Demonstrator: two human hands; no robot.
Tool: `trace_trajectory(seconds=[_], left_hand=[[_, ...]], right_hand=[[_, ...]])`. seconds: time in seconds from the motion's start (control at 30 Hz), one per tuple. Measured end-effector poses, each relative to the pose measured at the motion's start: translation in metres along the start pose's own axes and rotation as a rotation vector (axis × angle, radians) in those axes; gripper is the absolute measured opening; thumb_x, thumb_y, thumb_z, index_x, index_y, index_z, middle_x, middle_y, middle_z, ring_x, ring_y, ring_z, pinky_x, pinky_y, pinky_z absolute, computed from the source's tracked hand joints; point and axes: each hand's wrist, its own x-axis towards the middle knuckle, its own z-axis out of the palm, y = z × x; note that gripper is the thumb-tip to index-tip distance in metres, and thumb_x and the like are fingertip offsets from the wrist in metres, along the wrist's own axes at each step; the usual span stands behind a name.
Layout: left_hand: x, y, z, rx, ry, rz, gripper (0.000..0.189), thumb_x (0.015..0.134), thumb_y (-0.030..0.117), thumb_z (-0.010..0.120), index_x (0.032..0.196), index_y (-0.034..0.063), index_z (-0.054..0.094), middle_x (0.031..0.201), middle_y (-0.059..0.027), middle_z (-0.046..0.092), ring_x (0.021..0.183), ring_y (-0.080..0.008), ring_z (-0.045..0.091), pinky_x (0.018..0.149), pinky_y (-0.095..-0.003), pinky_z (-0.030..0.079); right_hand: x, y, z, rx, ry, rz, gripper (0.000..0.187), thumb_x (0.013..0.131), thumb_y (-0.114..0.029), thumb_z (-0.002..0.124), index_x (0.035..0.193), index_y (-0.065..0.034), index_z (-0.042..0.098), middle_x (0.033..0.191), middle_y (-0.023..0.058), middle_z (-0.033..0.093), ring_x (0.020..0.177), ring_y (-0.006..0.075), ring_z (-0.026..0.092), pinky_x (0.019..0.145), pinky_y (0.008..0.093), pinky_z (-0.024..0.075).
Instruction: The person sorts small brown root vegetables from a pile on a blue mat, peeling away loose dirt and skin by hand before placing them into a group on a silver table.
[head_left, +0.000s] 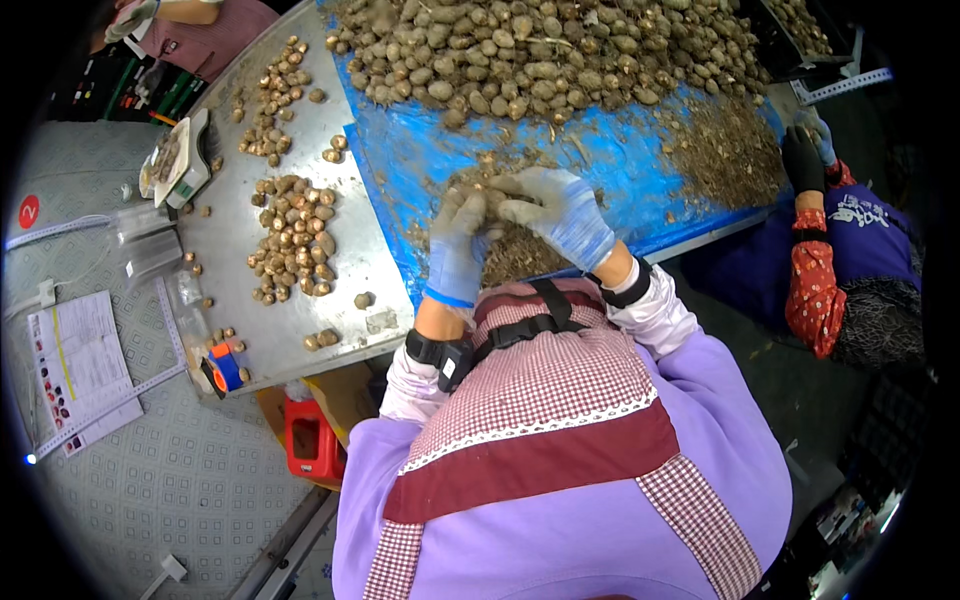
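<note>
Both my hands wear soiled white-and-blue knit work gloves and meet over the near edge of a blue tarp (634, 154). My left hand (459, 236) curls around a small brown tuber, probably a taro corm (493, 201), mostly hidden by the fingers. My right hand (556, 214) pinches it from the other side. Below them lies a heap of brown fibres and peelings (521, 255). Beyond, a big pile of taro corms (525, 60) covers the far part of the tarp.
Left of the tarp, trimmed corms (292, 232) lie grouped on a metal table (356, 255). A scale (184, 161), plastic bags (150, 251) and a tape dispenser (223, 367) line its left side. A red plastic jug (311, 442) stands below. Co-workers' gloved hands (806, 154) work at right and upper left.
</note>
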Motion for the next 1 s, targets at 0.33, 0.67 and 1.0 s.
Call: trace_trajectory(seconds=[0.33,0.67,1.0], left_hand=[[-0.006,0.027,0.013,0.567,0.082,0.301,0.053,0.095,0.023,0.067,0.139,-0.0045,0.059,0.117,-0.0080,0.069,0.102,-0.0154,0.063,0.090,-0.0286,0.052],[-0.005,0.033,0.026,0.800,0.212,0.295,0.045,0.087,0.033,0.076,0.115,-0.0020,0.070,0.101,-0.0127,0.072,0.089,-0.0172,0.067,0.082,-0.0316,0.055],[-0.007,0.026,0.017,0.726,-0.056,0.497,0.043,0.104,0.031,0.063,0.133,-0.0013,0.064,0.121,-0.0070,0.067,0.106,-0.0153,0.062,0.095,-0.0301,0.051]], right_hand=[[0.008,0.000,-0.002,-0.354,-0.076,-0.112,0.040,0.088,-0.041,0.072,0.095,-0.0018,0.069,0.091,0.0239,0.069,0.088,0.0425,0.068,0.077,0.0501,0.0542],[-0.007,-0.018,-0.010,-0.216,-0.111,-0.106,0.036,0.094,-0.033,0.061,0.081,-0.0006,0.067,0.078,0.0241,0.066,0.077,0.0433,0.066,0.070,0.0515,0.0523],[-0.007,-0.021,0.001,-0.224,0.244,-0.344,0.028,0.087,-0.025,0.064,0.068,-0.0048,0.063,0.070,0.0198,0.063,0.066,0.0400,0.063,0.062,0.0504,0.0502]])
